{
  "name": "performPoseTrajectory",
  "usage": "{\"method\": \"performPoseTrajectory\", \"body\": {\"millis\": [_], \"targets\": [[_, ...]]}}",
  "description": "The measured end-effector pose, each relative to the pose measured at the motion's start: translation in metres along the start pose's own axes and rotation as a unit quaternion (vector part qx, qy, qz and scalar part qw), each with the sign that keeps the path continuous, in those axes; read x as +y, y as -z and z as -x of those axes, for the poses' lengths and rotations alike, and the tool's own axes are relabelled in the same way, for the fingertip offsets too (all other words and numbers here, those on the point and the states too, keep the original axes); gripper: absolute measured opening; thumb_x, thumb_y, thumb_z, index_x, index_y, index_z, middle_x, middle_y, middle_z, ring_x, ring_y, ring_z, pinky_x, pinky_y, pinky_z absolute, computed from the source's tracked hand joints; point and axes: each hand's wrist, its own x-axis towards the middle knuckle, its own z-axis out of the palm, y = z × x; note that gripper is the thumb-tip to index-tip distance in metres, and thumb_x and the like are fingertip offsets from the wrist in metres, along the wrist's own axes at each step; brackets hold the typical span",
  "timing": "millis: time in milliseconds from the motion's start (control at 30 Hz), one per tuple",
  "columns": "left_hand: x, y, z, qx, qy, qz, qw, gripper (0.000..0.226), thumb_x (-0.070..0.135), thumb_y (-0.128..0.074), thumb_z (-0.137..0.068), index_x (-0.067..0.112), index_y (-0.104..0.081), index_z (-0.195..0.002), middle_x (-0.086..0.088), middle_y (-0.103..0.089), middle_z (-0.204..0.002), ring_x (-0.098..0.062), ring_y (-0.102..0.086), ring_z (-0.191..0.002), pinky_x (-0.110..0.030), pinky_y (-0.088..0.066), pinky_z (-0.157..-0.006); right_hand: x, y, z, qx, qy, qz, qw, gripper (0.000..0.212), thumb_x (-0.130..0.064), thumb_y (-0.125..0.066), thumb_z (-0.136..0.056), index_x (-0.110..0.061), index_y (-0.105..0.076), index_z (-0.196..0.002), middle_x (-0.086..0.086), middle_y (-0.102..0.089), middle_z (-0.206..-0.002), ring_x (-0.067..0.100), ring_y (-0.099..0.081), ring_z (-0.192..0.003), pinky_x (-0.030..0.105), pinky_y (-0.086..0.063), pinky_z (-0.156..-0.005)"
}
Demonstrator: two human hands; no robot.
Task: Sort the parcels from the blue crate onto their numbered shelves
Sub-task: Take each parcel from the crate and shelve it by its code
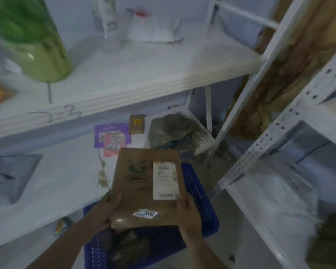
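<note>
The left hand (109, 208) grips the left edge of a flat brown parcel (140, 191), thumb on top. The right hand (186, 210) grips the right edge the same way. The parcel is up in the air, right over the blue crate (202, 197), which sits low by the shelves with some dark things (128, 247) inside that I cannot make out. A white label (164, 181) is stuck on the parcel, but its words are too blurry to read. That could be the trouble: if the number is read wrong, I think the parcel could end up on the wrong shelf. It is thin and held only by its edges, so it might also bend or slip back into the crate. On the left, a grey bag (8, 177) lies on the low white shelf (56, 187), and a big green thing (37, 45) stands on the upper shelf (144, 74), which has "2-3" (62, 113) written on its front edge. In the middle of the low shelf are a purple packet (111, 133) and a small brown box (137, 124), with a lumpy grey-brown bundle (175, 131) beside them. On the right stands another white metal rack (279, 133) with holes in its posts. The room is dim, with pale walls.
</note>
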Motion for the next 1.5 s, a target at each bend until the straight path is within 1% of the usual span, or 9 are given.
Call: {"method": "performPoseTrajectory", "body": {"millis": [133, 267, 400, 500, 600, 733, 900, 1100, 1500], "targets": [[0.03, 0.0, 0.078, -0.055, -0.103, 0.016, 0.993, 0.035, 0.022, -0.046, -0.097, 0.025, -0.041, -0.131, 0.0, -0.063, -0.109, -0.013, -0.062, -0.084, -0.024, -0.056, -0.064, -0.043, 0.048, 0.069, 0.039, 0.086, -0.051, 0.994, 0.054, -0.046, -0.039, -0.098, -0.025, -0.032, -0.147, -0.002, -0.052, -0.139, 0.022, -0.054, -0.121, 0.036, -0.046, -0.095], [0.08, -0.011, 0.168, -0.138, -0.219, 0.006, 0.966, 0.038, 0.018, -0.046, -0.096, 0.028, -0.039, -0.133, 0.01, -0.062, -0.104, 0.0, -0.064, -0.082, -0.011, -0.052, -0.056, -0.099, 0.112, 0.159, 0.153, 0.181, -0.037, 0.971, 0.051, -0.043, -0.04, -0.099, -0.024, -0.034, -0.146, 0.001, -0.051, -0.139, 0.025, -0.052, -0.124, 0.035, -0.04, -0.101], [0.149, -0.037, 0.257, -0.21, -0.314, -0.009, 0.926, 0.046, 0.022, -0.047, -0.095, 0.028, -0.035, -0.14, 0.005, -0.056, -0.125, -0.011, -0.057, -0.107, -0.019, -0.05, -0.08, -0.17, 0.188, 0.248, 0.238, 0.299, -0.068, 0.922, 0.038, -0.031, -0.041, -0.1, -0.024, -0.037, -0.137, 0.002, -0.056, -0.129, 0.022, -0.056, -0.116, 0.034, -0.047, -0.094], [0.219, -0.067, 0.339, -0.255, -0.419, -0.039, 0.871, 0.046, 0.021, -0.044, -0.096, 0.026, -0.034, -0.14, 0.003, -0.054, -0.132, -0.008, -0.056, -0.111, -0.017, -0.051, -0.082, -0.226, 0.259, 0.319, 0.32, 0.359, -0.042, 0.876, 0.037, -0.032, -0.038, -0.101, -0.025, -0.035, -0.137, -0.004, -0.059, -0.116, 0.016, -0.059, -0.099, 0.028, -0.044, -0.081], [0.287, -0.092, 0.419, -0.277, -0.52, -0.05, 0.806, 0.05, 0.016, -0.04, -0.098, 0.025, -0.027, -0.145, 0.01, -0.056, -0.125, 0.004, -0.057, -0.104, -0.01, -0.05, -0.081, -0.279, 0.323, 0.386, 0.361, 0.435, -0.019, 0.824, 0.035, -0.03, -0.037, -0.101, -0.019, -0.036, -0.135, -0.006, -0.059, -0.115, 0.016, -0.06, -0.105, 0.032, -0.047, -0.089], [0.353, -0.116, 0.506, -0.271, -0.618, -0.04, 0.737, 0.056, 0.013, -0.042, -0.098, 0.021, -0.02, -0.149, 0.0, -0.043, -0.144, -0.014, -0.043, -0.131, -0.026, -0.037, -0.106, -0.331, 0.389, 0.453, 0.396, 0.49, 0.019, 0.776, 0.043, -0.033, -0.036, -0.101, -0.022, -0.026, -0.142, -0.007, -0.055, -0.123, 0.014, -0.055, -0.108, 0.031, -0.044, -0.088], [0.383, -0.152, 0.579, -0.23, -0.701, -0.036, 0.674, 0.055, 0.015, -0.044, -0.098, 0.019, -0.023, -0.148, 0.002, -0.046, -0.138, -0.01, -0.045, -0.123, -0.022, -0.038, -0.099, -0.356, 0.451, 0.512, 0.435, 0.524, 0.014, 0.732, 0.047, -0.021, -0.043, -0.1, -0.018, -0.027, -0.144, -0.001, -0.055, -0.134, 0.017, -0.055, -0.115, 0.019, -0.045, -0.085], [0.367, -0.204, 0.619, -0.214, -0.721, -0.109, 0.649, 0.063, 0.018, -0.05, -0.095, 0.016, -0.017, -0.149, -0.001, -0.04, -0.146, -0.02, -0.04, -0.133, -0.039, -0.033, -0.112, -0.342, 0.505, 0.55, 0.478, 0.504, -0.005, 0.72, 0.043, -0.015, -0.044, -0.1, -0.016, -0.031, -0.14, 0.003, -0.057, -0.132, 0.024, -0.054, -0.121, 0.031, -0.042, -0.091], [0.368, -0.273, 0.648, -0.189, -0.721, -0.201, 0.636, 0.075, 0.015, -0.063, -0.088, 0.017, -0.017, -0.147, -0.002, -0.044, -0.143, -0.018, -0.042, -0.129, -0.026, -0.034, -0.1, -0.308, 0.594, 0.57, 0.458, 0.444, 0.099, 0.764, 0.059, -0.013, -0.049, -0.097, -0.016, -0.018, -0.147, 0.003, -0.053, -0.138, 0.027, -0.051, -0.126, 0.033, -0.039, -0.099]]}}
